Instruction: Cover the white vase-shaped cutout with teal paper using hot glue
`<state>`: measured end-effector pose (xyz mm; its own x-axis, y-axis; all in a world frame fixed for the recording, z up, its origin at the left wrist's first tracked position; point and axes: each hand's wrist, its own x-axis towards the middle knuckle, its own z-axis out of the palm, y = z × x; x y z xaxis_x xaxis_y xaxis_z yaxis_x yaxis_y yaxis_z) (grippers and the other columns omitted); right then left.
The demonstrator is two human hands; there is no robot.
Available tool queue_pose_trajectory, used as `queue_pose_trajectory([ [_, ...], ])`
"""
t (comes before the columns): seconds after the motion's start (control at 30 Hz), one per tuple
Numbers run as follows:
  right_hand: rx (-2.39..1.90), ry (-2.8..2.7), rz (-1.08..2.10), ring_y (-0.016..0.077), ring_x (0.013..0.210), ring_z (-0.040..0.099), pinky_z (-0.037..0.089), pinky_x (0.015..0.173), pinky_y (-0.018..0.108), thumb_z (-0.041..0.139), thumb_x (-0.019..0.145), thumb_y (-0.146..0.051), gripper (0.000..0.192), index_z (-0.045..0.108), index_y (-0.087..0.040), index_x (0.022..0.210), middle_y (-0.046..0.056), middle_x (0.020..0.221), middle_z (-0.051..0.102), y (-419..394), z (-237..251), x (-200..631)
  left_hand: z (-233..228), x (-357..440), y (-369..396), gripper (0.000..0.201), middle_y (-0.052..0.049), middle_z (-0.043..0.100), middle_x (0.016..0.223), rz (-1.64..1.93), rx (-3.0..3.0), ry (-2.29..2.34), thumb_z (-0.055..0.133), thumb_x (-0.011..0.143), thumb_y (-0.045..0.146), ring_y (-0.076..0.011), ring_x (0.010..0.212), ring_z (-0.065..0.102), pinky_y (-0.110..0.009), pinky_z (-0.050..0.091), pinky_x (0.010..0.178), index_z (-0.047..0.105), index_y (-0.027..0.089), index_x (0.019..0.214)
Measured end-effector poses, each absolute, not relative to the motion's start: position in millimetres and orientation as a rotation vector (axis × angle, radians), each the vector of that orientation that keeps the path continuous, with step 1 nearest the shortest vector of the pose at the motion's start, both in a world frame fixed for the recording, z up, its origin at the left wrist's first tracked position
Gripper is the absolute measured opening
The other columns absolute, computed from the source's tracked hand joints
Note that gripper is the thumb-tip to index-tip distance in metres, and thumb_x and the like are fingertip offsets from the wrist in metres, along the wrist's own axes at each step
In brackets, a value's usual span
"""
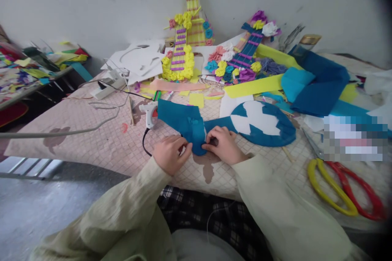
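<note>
A cut-out with a long neck and a rounded body [287,132] lies flat on the table, wrapped in blue crepe paper with bare white patches. A loose flap of the blue crepe paper [180,118] spreads leftward over the neck's end. My left hand [171,153] is closed at the lower edge of this flap, thumb and fingers curled at the paper. From the other side, my right hand [225,144] pinches the paper at the neck's end. Just left of the flap lies a white glue gun [150,113] with a black cord.
Large scissors [332,189] with yellow and red handles lie at the right. Behind them are folded blue paper [321,83] and yellow strips [254,86]. Flower-decorated guitar shapes [179,55] lean against the wall. A power strip [108,85] and grey cable [76,132] are at the left.
</note>
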<state>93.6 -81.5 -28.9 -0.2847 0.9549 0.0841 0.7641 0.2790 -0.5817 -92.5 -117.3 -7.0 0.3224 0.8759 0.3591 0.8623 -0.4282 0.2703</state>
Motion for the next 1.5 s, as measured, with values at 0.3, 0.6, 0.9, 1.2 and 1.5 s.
queue_pose_trajectory([
  [0.3,-1.556,-2.141,0.63,0.02,0.091,0.045,0.022,0.076,0.034,0.064,0.071,-0.038,0.018,0.059,-0.021,0.068,0.001,0.086,0.057,-81,-30,95,-17,-79,-78,0.021,0.005,0.044,0.046,0.356,2.22,1.586,0.056,0.072,0.037,-0.0095,0.045,0.041,-0.023,0.027,0.048,0.059,0.018,0.064],
  [0.6,-1.565,-2.137,0.645,0.0201,0.091,0.045,0.021,0.076,0.034,0.066,0.07,-0.036,0.017,0.058,-0.022,0.068,0.0,0.084,0.057,-81,-29,94,-24,-85,-73,0.017,0.008,0.037,0.048,0.486,2.204,1.501,0.058,0.072,0.033,-0.0078,0.046,0.038,-0.021,0.029,0.049,0.054,0.017,0.068],
  [0.9,-1.563,-2.129,0.663,0.0193,0.09,0.045,0.022,0.077,0.035,0.067,0.069,-0.036,0.017,0.057,-0.022,0.067,0.0,0.084,0.058,-82,-28,94,-34,-88,-71,0.008,0.006,0.04,0.054,0.714,2.317,1.315,0.056,0.077,0.026,-0.0094,0.056,0.045,-0.021,0.037,0.058,0.059,0.018,0.077],
  [1.2,-1.515,-2.133,0.613,0.0198,0.088,0.045,0.021,0.075,0.034,0.065,0.071,-0.037,0.018,0.057,-0.022,0.067,0.001,0.084,0.059,-81,-32,95,-40,-90,-69,0.023,0.0,0.051,0.066,0.67,2.456,1.258,0.043,0.085,0.025,-0.0105,0.058,0.046,-0.023,0.04,0.059,0.065,0.02,0.093],
  [1.5,-1.52,-2.127,0.628,0.0191,0.086,0.046,0.022,0.075,0.034,0.064,0.071,-0.037,0.018,0.057,-0.021,0.066,0.0,0.083,0.059,-80,-31,96,-30,-87,-75,0.032,0.001,0.044,0.066,0.548,2.488,1.302,0.056,0.076,0.039,-0.0127,0.06,0.044,-0.026,0.039,0.06,0.061,0.017,0.097],
])
